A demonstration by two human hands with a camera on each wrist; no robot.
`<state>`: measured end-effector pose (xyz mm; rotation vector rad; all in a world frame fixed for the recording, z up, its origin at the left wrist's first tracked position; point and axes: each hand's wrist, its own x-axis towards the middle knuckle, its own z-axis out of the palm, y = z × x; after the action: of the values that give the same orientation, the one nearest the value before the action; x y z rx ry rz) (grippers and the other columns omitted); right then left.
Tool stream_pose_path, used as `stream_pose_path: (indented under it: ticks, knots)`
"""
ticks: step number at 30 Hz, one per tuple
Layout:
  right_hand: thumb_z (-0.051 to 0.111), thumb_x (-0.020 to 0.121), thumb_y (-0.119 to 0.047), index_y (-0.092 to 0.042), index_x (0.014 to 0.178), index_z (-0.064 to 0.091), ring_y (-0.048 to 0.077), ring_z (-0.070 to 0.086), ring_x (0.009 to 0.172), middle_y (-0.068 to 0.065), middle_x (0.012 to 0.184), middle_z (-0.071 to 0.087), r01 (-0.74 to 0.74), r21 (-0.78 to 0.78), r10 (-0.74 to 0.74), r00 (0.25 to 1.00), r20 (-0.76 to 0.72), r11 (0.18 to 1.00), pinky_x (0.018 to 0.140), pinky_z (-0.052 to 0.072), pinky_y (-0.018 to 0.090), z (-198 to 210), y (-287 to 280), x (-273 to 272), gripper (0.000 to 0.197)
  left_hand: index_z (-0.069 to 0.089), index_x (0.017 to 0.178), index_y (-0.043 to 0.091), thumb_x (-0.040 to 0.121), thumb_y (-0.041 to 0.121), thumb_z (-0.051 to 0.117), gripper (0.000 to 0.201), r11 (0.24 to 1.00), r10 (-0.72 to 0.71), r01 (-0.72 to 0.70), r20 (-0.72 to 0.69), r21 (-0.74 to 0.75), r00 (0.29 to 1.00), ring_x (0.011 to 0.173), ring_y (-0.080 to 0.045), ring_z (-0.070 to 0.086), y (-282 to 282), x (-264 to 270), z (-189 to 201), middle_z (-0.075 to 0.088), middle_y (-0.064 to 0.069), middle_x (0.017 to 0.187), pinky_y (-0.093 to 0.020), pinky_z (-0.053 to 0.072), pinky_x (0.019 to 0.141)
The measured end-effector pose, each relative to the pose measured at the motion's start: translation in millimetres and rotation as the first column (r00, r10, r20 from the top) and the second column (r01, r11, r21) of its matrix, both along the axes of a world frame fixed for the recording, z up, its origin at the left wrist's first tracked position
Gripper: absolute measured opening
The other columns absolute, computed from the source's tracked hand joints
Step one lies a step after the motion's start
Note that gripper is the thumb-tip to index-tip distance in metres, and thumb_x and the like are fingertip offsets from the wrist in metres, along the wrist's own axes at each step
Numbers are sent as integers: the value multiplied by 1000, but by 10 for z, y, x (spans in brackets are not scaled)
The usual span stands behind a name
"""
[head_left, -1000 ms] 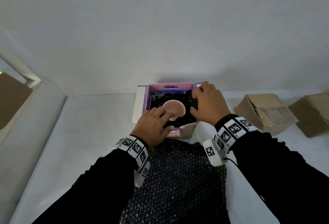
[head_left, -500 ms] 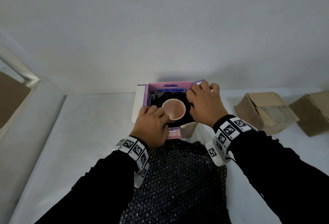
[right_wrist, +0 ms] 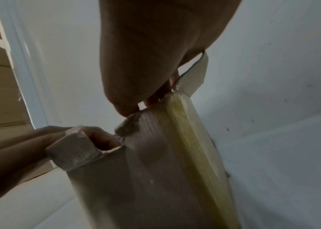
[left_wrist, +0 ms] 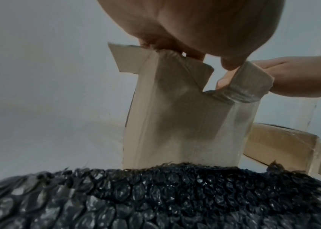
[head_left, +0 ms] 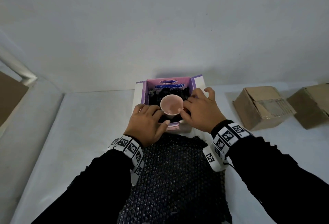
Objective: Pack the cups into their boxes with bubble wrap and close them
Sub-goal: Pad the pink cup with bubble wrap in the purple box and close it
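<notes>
A cardboard box with a pink and purple inside stands open at the far middle of the table. A pink cup sits upright in it, mouth up, bedded in black bubble wrap. My left hand lies over the box's near left corner, fingers reaching in beside the cup, thumb on the folded near flap. My right hand is at the cup's right, fingers dipping onto the wrap, thumb by the rim. The fingertips are hidden inside the box.
A large sheet of black bubble wrap is spread on the white table between my forearms. Two brown cardboard boxes stand at the right. A white wall rises just behind the open box.
The cup has gone from tilted to upright in the box. My right hand has slid from the far rim to the cup's right side; my left hand shifted slightly left.
</notes>
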<state>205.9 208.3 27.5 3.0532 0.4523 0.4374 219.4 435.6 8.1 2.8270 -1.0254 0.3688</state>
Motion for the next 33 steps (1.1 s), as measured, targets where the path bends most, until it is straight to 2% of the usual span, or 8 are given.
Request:
stream_pose_path:
  ticks: [6,11,14,17,24,26,28,33]
  knots:
    - [37,92,-59,-20,81,71,19,51,114,-5,87,67,-1,-26,-1,999,-47,1000,103,20,53,-70,-42,-62,53,70,79,23,90,67,19,68,980,96,-84,-61,183,993,90,-17,60,-69,-1,13,66,4,76,-50,15,113]
    - [21,87,-70,-18,108,61,24,31,138,-2,116,63,26,-107,-45,982,-182,994,111,3,58,7,-36,86,69,65,100,17,79,77,27,73,967,145,-127,-68,222,987,111,-23,54,-58,49,50,62,-2,109,-56,8,115]
    - [5,82,-73,-18,109,65,23,23,143,-3,107,67,10,-139,-47,962,-270,990,113,-9,59,43,-37,147,85,62,105,22,78,80,20,77,949,159,-122,-108,291,981,115,-18,52,-77,36,80,70,7,94,-60,-5,113]
    - [9,82,-68,-18,103,70,24,34,135,1,110,64,-6,-160,-32,971,-235,987,114,-3,58,53,-23,168,81,64,108,30,80,78,17,74,939,123,-70,-139,337,983,114,-13,51,-70,74,98,69,12,90,-61,-13,110]
    - [39,91,-42,-15,86,64,24,59,85,1,75,64,-86,-12,87,996,25,996,107,27,51,-61,-8,77,38,56,118,33,82,66,15,64,962,-2,40,-141,271,990,93,-18,66,-58,74,79,72,7,89,-47,-3,113]
    - [45,90,-34,-14,85,62,26,59,78,3,77,62,-143,44,138,986,93,989,94,40,44,-3,-1,27,27,58,117,32,85,60,29,51,978,-25,53,-137,203,990,89,-19,67,-67,39,83,72,6,89,-44,4,114]
    - [49,90,-28,-13,87,60,26,56,78,4,82,61,-184,120,164,973,161,975,80,42,39,62,19,-77,19,63,105,29,84,48,48,31,993,-54,66,-127,97,990,89,-20,67,-62,-12,97,71,5,87,-42,15,113]
    - [56,91,-26,-13,86,60,23,50,75,4,83,59,-299,195,256,942,216,934,67,39,36,-41,118,-577,14,67,87,25,87,36,40,30,991,-47,43,-33,-125,998,82,-20,63,35,-257,145,69,7,83,-36,38,90]
